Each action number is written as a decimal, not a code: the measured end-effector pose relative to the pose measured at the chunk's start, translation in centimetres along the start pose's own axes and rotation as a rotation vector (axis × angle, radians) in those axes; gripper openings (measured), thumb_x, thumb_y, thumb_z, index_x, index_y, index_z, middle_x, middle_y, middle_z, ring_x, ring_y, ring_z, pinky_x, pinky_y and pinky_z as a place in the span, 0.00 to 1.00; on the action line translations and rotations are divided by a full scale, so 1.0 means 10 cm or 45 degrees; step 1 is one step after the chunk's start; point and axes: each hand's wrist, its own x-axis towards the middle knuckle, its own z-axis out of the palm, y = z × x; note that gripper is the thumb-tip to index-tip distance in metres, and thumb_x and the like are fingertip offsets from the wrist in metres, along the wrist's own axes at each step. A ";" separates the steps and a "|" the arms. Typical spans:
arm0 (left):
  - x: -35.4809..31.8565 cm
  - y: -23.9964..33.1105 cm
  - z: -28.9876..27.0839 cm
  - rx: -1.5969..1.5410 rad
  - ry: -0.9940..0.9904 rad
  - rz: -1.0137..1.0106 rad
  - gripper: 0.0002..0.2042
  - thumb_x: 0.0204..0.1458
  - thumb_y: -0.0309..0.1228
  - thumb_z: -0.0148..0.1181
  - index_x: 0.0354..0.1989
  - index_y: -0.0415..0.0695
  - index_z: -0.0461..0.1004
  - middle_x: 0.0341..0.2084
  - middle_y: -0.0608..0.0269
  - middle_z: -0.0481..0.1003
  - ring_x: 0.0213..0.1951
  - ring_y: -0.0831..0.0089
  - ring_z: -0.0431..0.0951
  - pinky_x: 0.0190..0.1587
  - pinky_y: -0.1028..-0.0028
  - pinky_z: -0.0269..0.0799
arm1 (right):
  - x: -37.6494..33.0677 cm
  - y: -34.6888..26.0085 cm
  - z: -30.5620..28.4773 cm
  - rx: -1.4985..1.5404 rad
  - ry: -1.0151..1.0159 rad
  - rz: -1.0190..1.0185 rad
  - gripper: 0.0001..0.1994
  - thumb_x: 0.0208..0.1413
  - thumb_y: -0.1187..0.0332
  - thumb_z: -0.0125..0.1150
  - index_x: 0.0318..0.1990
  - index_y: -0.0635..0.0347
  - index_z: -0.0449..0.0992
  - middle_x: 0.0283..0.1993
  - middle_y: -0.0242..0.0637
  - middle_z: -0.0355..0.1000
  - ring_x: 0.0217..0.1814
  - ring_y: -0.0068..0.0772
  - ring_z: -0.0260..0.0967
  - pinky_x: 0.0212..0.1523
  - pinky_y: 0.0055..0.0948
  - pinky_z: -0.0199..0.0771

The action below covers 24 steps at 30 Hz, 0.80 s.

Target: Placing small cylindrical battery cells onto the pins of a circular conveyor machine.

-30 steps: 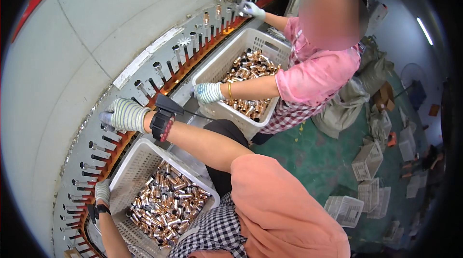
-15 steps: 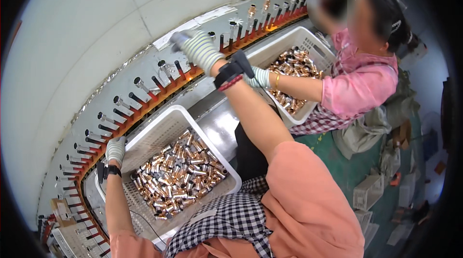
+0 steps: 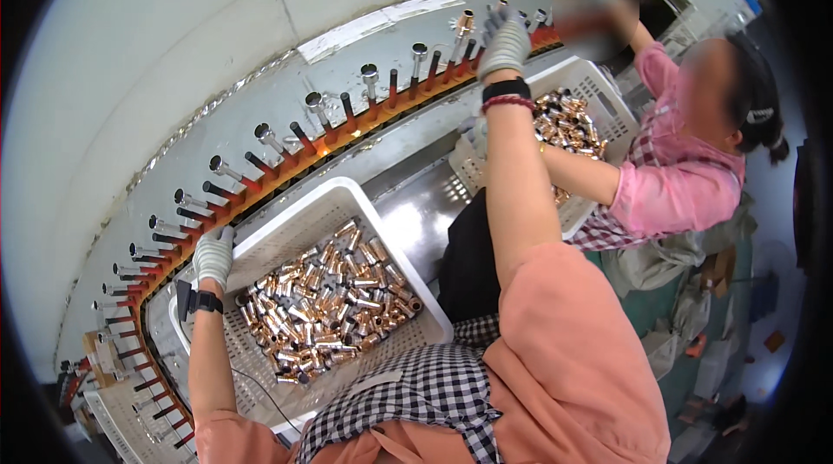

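Note:
My right hand (image 3: 505, 42), in a striped glove with grey fingertips, reaches far over to the row of upright posts. Its fingers are stretched out and apart beside a copper-coloured metal fitting (image 3: 465, 23) on a post; no held piece shows. At the near corner of a white plastic crate (image 3: 343, 191), my left hand (image 3: 213, 258) in a matching glove lies by the rim, fingers extended. Many small copper and silver fittings (image 3: 325, 299) fill the crate floor. Along the curved line, silver fittings (image 3: 315, 102) stand on posts between black-tipped red rods (image 3: 302, 136).
An orange-edged conveyor track (image 3: 286, 167) curves along a pale wall (image 3: 191, 39). To the right, a co-worker in a pink shirt (image 3: 668, 178) sits at a second crate (image 3: 599, 87) of fittings, an arm stretched toward the line. A metal bench (image 3: 408, 204) lies between the crates.
My right hand has moved right along the line, its arm stretched further. The posts have shifted along the track. The co-worker's far arm has lifted toward the line's far end.

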 end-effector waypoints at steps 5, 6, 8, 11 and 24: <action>-0.07 0.04 -0.08 -0.030 -0.009 -0.086 0.21 0.58 0.46 0.54 0.45 0.42 0.83 0.38 0.40 0.81 0.44 0.45 0.81 0.50 0.56 0.74 | -0.07 0.17 0.13 0.020 -0.158 0.102 0.31 0.65 0.48 0.45 0.67 0.62 0.67 0.69 0.47 0.69 0.74 0.47 0.62 0.74 0.42 0.56; -0.11 0.07 -0.10 -0.002 0.013 -0.089 0.21 0.58 0.46 0.54 0.45 0.43 0.83 0.38 0.41 0.81 0.44 0.45 0.81 0.50 0.56 0.74 | -0.12 0.23 0.20 0.021 -0.167 0.115 0.31 0.65 0.48 0.45 0.67 0.62 0.67 0.69 0.47 0.69 0.74 0.47 0.62 0.74 0.42 0.56; -0.15 0.01 -0.17 0.045 0.065 -0.071 0.20 0.58 0.46 0.54 0.44 0.44 0.83 0.36 0.43 0.82 0.43 0.45 0.82 0.49 0.57 0.74 | -0.25 0.37 0.41 -0.057 -0.318 0.056 0.30 0.65 0.47 0.49 0.64 0.62 0.71 0.55 0.44 0.78 0.59 0.42 0.73 0.63 0.37 0.69; -0.06 0.44 -0.01 -0.027 0.008 -0.009 0.20 0.58 0.47 0.54 0.44 0.44 0.83 0.35 0.43 0.81 0.43 0.45 0.82 0.49 0.56 0.74 | 0.29 0.50 0.27 -0.331 -0.466 0.219 0.25 0.63 0.48 0.55 0.54 0.59 0.81 0.36 0.36 0.78 0.37 0.33 0.74 0.46 0.31 0.74; -0.13 0.03 -0.09 0.068 0.002 -0.090 0.22 0.59 0.49 0.51 0.46 0.45 0.82 0.42 0.39 0.79 0.47 0.42 0.79 0.52 0.52 0.73 | -2.92 0.18 0.93 -0.996 -2.418 -0.526 0.21 0.62 0.52 0.60 0.50 0.61 0.81 0.44 0.47 0.82 0.49 0.52 0.79 0.55 0.42 0.77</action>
